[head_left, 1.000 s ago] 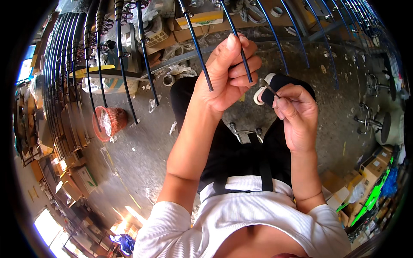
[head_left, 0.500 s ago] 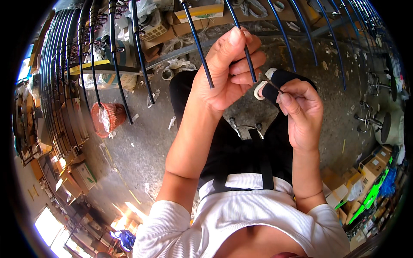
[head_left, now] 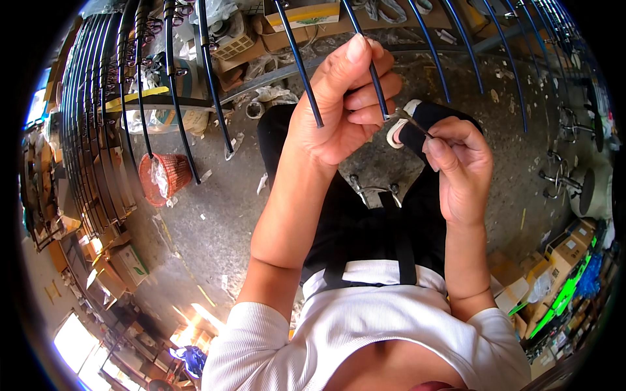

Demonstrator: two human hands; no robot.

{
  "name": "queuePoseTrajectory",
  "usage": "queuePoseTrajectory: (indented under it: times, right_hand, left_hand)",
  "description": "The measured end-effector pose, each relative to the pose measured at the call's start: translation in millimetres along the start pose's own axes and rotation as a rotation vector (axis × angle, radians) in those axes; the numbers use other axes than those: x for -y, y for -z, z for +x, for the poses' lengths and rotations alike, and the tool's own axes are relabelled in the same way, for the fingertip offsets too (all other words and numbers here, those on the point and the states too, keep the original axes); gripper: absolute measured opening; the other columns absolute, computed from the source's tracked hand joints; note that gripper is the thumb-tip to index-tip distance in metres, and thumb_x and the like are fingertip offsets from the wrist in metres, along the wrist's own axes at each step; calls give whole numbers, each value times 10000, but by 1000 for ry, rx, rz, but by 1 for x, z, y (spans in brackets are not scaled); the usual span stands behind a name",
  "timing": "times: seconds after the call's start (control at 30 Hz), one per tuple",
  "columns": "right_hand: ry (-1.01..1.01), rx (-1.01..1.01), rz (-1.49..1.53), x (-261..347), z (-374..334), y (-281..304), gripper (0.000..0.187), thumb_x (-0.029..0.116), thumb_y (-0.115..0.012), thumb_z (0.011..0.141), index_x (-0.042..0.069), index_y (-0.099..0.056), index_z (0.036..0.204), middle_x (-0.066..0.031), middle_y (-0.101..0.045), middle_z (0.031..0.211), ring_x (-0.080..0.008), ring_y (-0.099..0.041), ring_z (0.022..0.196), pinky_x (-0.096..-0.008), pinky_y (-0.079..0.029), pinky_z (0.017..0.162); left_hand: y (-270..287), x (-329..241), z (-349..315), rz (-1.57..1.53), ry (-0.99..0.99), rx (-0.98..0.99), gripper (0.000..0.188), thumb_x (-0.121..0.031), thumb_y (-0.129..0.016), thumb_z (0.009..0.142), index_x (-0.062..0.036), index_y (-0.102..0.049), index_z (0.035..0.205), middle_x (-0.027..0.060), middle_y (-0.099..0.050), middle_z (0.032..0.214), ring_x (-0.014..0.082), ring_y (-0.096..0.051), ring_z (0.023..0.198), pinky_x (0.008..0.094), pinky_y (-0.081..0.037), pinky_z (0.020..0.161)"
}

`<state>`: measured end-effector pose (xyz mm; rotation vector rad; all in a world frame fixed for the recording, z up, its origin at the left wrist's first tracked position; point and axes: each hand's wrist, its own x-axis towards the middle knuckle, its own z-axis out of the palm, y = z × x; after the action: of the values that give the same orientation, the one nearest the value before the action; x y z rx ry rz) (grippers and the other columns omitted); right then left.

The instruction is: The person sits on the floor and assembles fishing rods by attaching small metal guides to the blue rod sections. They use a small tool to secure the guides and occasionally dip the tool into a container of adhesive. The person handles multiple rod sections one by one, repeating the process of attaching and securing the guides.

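Observation:
A thin dark-blue rod [head_left: 374, 75], like a fishing rod section, hangs down in front of me. My left hand [head_left: 339, 98] is closed round it, thumb and fingers pinching it above its lower end. Another dark rod [head_left: 304, 77] crosses in front of the left palm. Right of the held rod, my right hand [head_left: 462, 166] pinches a slender dark stick-like tool [head_left: 418, 124] between thumb and fingers. Its far tip points at the rod's lower end; whether they touch I cannot tell.
More dark rods hang at both sides, such as a blue rod [head_left: 430, 52] and left-hand rods with ring guides. A red basket [head_left: 176, 173] stands on the littered floor. Cardboard boxes [head_left: 564, 251] lie at lower right; a stool [head_left: 577, 189] stands at far right.
My left hand has risen very slightly with the rod. The right hand has shifted a little to the right, and more of the thin tool shows near the rod's end.

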<state>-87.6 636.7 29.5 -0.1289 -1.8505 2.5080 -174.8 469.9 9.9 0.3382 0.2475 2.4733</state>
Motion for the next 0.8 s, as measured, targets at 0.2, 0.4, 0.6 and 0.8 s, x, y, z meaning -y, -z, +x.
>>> queuePoseTrajectory:
  times: [0.2, 0.4, 0.6, 0.8]
  right_hand:
    - [-9, 13, 3, -1, 0, 4, 115, -39, -651, 772, -6, -597, 868, -37, -596, 852, -65, -547, 758, -186, -426, 716]
    - [-22, 14, 20, -4, 0, 3, 114, -37, -652, 774, -6, -600, 871, -37, -598, 851, -67, -552, 761, -189, -434, 717]
    - [-35, 15, 32, -5, -1, 5, 119, -32, -658, 772, -7, -600, 872, -38, -603, 857, -69, -552, 766, -191, -437, 723]
    - [-80, -19, -26, -14, -1, 13, 118, -7, -656, 784, -5, -608, 892, -30, -611, 839, -60, -535, 742, -182, -423, 698]
  left_hand:
    - [-2, 0, 0, 11, 4, -13, 223, -308, -553, 893, -92, -591, 935, -58, -337, 654, 43, -305, 539, 165, -313, 435]
    - [-2, -1, -1, 9, 3, -4, 219, -283, -537, 905, -97, -611, 994, -61, -344, 654, 45, -310, 541, 165, -318, 437]
    - [-2, -3, -1, -3, 19, 19, 220, -248, -522, 904, -93, -608, 1033, -59, -347, 647, 51, -316, 542, 169, -315, 430]
    - [-9, -1, -1, -59, 15, -49, 289, -269, -560, 875, -41, -598, 1048, -82, -287, 575, 28, -270, 505, 163, -215, 385]
